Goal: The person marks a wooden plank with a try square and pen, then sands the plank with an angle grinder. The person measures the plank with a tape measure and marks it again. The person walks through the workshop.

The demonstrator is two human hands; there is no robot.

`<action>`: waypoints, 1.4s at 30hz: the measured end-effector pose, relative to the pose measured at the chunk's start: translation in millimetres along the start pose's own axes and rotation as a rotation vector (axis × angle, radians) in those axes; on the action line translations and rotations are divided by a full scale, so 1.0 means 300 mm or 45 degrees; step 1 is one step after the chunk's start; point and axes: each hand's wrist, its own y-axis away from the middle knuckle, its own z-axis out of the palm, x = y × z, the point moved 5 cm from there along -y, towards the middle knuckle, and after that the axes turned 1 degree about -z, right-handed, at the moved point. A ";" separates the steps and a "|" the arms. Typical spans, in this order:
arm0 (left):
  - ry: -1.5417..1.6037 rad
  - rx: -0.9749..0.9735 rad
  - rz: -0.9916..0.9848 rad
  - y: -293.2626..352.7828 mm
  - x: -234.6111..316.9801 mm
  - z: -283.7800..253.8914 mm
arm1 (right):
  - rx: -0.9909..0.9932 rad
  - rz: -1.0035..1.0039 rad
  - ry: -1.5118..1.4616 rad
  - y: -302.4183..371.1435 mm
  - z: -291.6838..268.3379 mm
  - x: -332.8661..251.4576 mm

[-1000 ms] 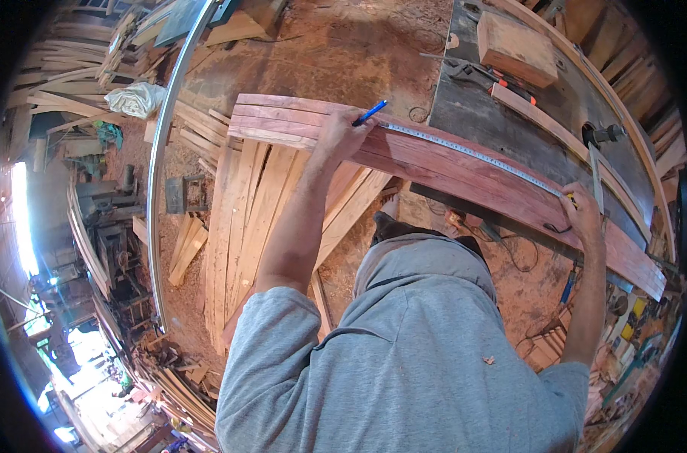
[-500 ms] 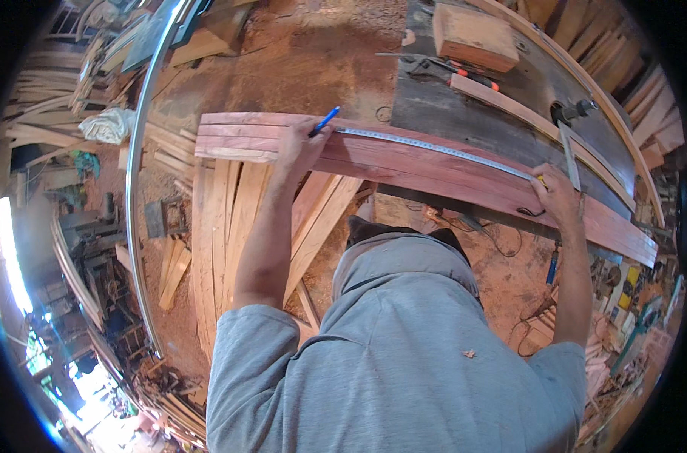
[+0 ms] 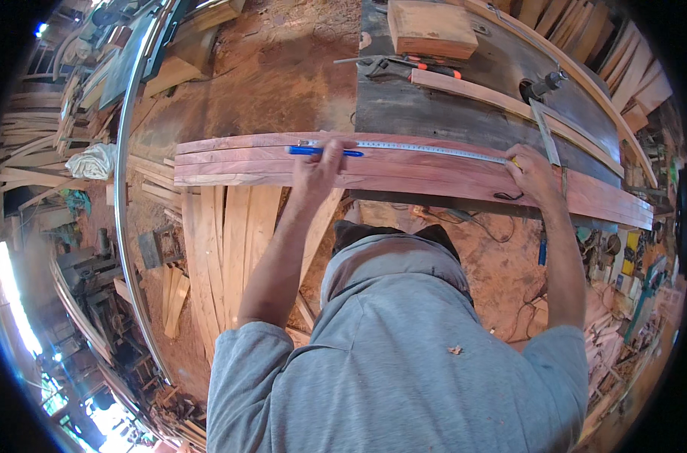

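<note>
Several reddish boards (image 3: 245, 167) lie side by side in front of me, running left to right. A tape measure's blade (image 3: 434, 151) stretches along them, its end hook showing left of my left hand (image 3: 314, 177). That hand is closed on a blue pen (image 3: 302, 151), which lies nearly level across the boards, and its fingers press by the blade. My right hand (image 3: 536, 177) grips the tape measure's case (image 3: 517, 161), mostly hidden; only a bit of yellow shows. A dark cord loop (image 3: 508, 196) lies on the boards beside it.
Behind the boards is a dark tabletop (image 3: 404, 113) with a wood block (image 3: 434, 30), orange-handled pliers (image 3: 434, 66), a long strip of wood (image 3: 472, 90) and a metal square (image 3: 546, 136). Pale planks (image 3: 230, 241) lean below the boards' left part. A metal rail (image 3: 124, 189) runs at left.
My left hand has slid right along the boards, uncovering the tape's hook end. The pen has turned from slanting up to nearly level. The right hand stays on the case; the whole view has shifted.
</note>
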 end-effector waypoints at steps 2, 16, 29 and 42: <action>-0.015 -0.096 0.038 0.001 -0.023 0.106 | -0.012 0.024 0.010 -0.002 0.001 -0.004; -0.519 -0.300 0.158 -0.046 0.050 0.394 | 0.079 0.003 -0.020 0.010 0.010 0.011; -0.564 -0.315 0.257 -0.060 0.027 0.414 | 0.014 0.067 0.007 0.017 0.013 0.023; -0.769 -0.266 0.274 -0.061 0.037 0.423 | 0.020 -0.003 -0.035 0.010 -0.005 0.005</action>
